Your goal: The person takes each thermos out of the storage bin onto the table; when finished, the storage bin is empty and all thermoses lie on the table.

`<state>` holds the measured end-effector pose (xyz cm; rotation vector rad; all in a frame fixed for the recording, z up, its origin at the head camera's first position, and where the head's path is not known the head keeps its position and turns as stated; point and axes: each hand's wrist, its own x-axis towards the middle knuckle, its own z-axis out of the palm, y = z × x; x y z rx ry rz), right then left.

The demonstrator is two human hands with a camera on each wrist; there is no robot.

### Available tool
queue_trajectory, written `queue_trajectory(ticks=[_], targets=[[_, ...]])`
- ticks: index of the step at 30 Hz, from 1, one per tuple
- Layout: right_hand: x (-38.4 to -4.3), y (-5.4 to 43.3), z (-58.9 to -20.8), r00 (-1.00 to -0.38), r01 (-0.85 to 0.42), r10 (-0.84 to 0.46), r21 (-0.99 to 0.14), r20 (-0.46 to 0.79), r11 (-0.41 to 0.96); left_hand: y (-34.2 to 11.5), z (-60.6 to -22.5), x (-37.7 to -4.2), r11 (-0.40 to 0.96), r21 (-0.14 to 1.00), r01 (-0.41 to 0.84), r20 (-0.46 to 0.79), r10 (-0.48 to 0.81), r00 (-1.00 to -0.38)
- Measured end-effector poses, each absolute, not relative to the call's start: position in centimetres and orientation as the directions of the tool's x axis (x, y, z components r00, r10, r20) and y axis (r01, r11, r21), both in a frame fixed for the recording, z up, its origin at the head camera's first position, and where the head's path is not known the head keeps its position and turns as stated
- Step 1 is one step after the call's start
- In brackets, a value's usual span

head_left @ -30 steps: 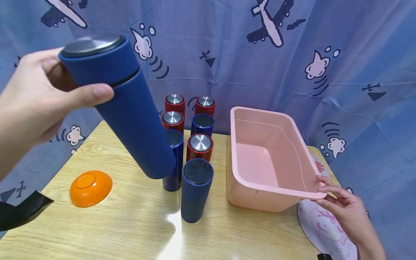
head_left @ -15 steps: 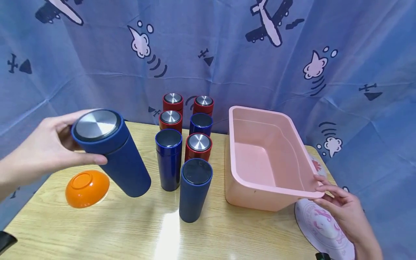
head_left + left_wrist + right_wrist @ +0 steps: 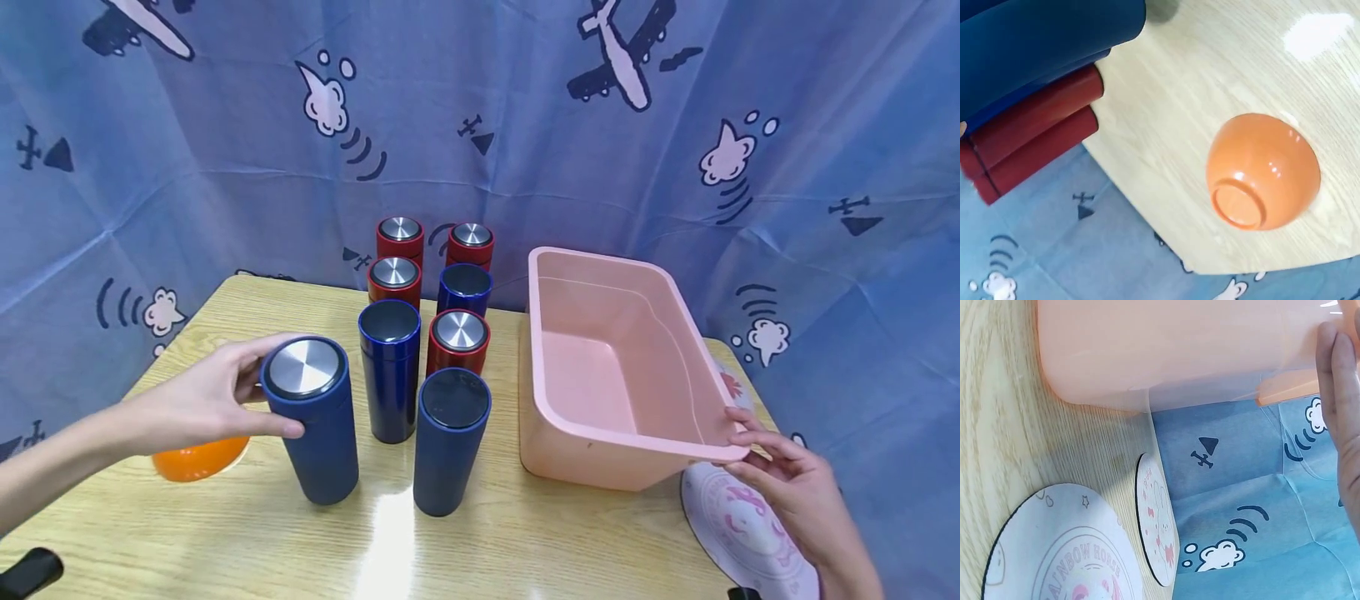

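My left hand (image 3: 213,400) grips a matte blue thermos (image 3: 322,454) with a silver lid, thumb in front just below the lid. The thermos is almost upright, its base low at the table, left of a matte blue thermos with a black lid (image 3: 450,454). Behind stand glossy blue thermoses (image 3: 392,383) and several red thermoses (image 3: 459,354). In the left wrist view the held thermos (image 3: 1054,44) overlaps the red ones. My right hand (image 3: 802,492) pinches the near right corner of the pink bin's rim (image 3: 637,443). Nothing shows inside the bin.
An orange bowl (image 3: 1272,169) lies upside down at the left, partly behind my left forearm in the head view. Two round printed mats (image 3: 1085,515) lie right of the bin. A blue patterned curtain (image 3: 525,125) hangs right behind the table.
My left hand has brought the matte blue thermos down and, lately, to the right, turning it from tilted to nearly upright. My right hand stays on the bin.
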<state>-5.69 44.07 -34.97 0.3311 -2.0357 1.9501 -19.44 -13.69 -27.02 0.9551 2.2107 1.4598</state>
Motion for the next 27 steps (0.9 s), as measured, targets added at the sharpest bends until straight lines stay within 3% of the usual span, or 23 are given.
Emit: queue_trajectory(ticks=[6, 16, 27], targets=[[-5.8, 44.1, -35.0, -0.920, -0.391, 0.024, -0.920, 0.392, 0.018, -12.3, -27.5, -19.7, 0.193, 0.901, 0.388, 0.116, 0.755, -0.645], [-5.9, 44.2, -34.8, -0.918, -0.396, 0.001, -0.918, 0.396, 0.009, -10.9, -28.4, -21.0, 0.168, 0.908, 0.384, 0.098, 0.806, -0.584], [-5.9, 44.3, -35.1, -0.916, -0.400, 0.010, -0.916, 0.400, -0.007, -9.8, -29.3, -22.0, 0.170, 0.913, 0.370, 0.084, 0.811, -0.580]])
